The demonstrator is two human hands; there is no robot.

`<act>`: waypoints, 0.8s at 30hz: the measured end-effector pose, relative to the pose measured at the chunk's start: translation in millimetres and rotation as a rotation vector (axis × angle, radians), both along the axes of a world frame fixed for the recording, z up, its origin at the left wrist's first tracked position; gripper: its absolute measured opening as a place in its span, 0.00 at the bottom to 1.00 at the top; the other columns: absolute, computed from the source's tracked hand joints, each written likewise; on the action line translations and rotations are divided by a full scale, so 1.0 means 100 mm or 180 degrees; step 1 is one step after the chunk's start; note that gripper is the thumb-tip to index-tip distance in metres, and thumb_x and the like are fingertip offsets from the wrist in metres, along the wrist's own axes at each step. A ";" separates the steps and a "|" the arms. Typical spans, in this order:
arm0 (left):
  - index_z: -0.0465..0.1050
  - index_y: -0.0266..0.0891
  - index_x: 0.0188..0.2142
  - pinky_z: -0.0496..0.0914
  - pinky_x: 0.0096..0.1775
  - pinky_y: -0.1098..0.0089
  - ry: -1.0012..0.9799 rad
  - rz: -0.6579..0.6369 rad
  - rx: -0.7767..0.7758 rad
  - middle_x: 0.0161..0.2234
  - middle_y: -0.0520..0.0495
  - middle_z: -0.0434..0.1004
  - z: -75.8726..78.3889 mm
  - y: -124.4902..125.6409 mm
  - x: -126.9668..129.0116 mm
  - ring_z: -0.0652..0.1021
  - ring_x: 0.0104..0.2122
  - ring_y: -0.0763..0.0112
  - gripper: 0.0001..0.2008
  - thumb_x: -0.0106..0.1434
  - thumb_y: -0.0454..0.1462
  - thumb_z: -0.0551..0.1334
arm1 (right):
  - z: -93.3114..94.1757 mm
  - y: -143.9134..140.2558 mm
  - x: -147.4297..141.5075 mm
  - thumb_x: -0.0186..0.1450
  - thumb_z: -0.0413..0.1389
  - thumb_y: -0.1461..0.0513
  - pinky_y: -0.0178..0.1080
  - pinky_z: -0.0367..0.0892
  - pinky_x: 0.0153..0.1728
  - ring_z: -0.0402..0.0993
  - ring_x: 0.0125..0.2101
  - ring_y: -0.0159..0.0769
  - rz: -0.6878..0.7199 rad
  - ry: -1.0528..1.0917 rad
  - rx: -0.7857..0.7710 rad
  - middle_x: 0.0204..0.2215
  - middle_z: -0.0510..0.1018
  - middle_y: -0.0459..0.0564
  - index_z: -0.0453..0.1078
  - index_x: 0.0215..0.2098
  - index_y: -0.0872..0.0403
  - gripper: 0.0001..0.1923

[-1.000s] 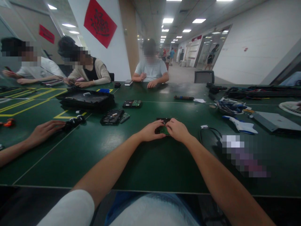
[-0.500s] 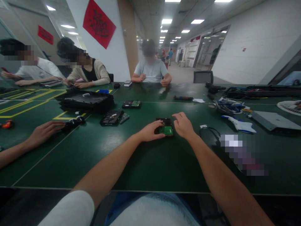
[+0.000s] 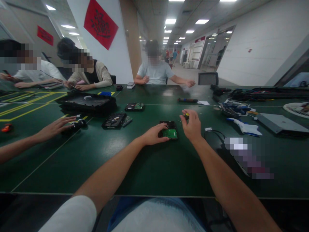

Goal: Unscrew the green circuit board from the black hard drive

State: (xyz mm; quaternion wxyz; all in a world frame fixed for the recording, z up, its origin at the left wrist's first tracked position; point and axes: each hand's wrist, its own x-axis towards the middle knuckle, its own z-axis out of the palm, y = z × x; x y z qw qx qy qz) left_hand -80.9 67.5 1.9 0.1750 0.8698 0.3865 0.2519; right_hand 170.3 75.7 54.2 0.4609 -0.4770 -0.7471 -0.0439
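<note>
An open-backed hard drive (image 3: 170,133) with a green circuit board lies flat on the dark green table in front of me. My left hand (image 3: 156,133) grips its left side, thumb along the near edge and fingers over the far part. Just right of the drive, my right hand (image 3: 192,125) is raised, its fingers closed around a small yellow-and-black tool handle (image 3: 186,116). Only the end of that handle shows; the rest is hidden by the fingers.
Another hard drive (image 3: 114,120) and a loose circuit board (image 3: 127,120) lie to the left, with a third drive (image 3: 134,106) beyond. A co-worker's hand (image 3: 53,129) rests by a black object. On the right are a white-and-blue glove (image 3: 244,126) and a grey metal case (image 3: 283,124).
My right hand has lifted slightly and turned, so the yellow-and-black handle now shows. My left hand stays on the drive. The person opposite has stretched an arm out to the right.
</note>
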 end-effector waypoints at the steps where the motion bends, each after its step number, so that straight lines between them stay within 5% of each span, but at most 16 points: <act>1: 0.68 0.41 0.62 0.62 0.68 0.51 -0.0005 0.0006 0.0000 0.69 0.37 0.64 0.00 0.00 0.00 0.66 0.68 0.50 0.37 0.61 0.58 0.67 | -0.03 0.02 -0.01 0.75 0.48 0.56 0.50 0.65 0.61 0.70 0.58 0.46 0.0087 0.0002 0.0059 0.54 0.75 0.60 0.66 0.57 0.52 0.15; 7: 0.69 0.41 0.62 0.62 0.68 0.53 -0.0034 0.0007 0.0033 0.68 0.38 0.65 -0.01 0.00 0.01 0.66 0.68 0.51 0.36 0.61 0.57 0.68 | -0.13 0.13 -0.01 0.74 0.53 0.56 0.53 0.71 0.56 0.74 0.52 0.48 0.0427 0.0168 0.0566 0.48 0.78 0.58 0.70 0.51 0.52 0.12; 24: 0.69 0.42 0.61 0.64 0.66 0.49 -0.0097 -0.0006 0.0036 0.67 0.36 0.66 0.00 0.00 0.01 0.68 0.67 0.49 0.35 0.61 0.56 0.68 | -0.07 0.09 0.09 0.70 0.58 0.45 0.46 0.74 0.48 0.80 0.42 0.44 -0.0053 0.0411 0.0637 0.42 0.81 0.54 0.71 0.46 0.51 0.19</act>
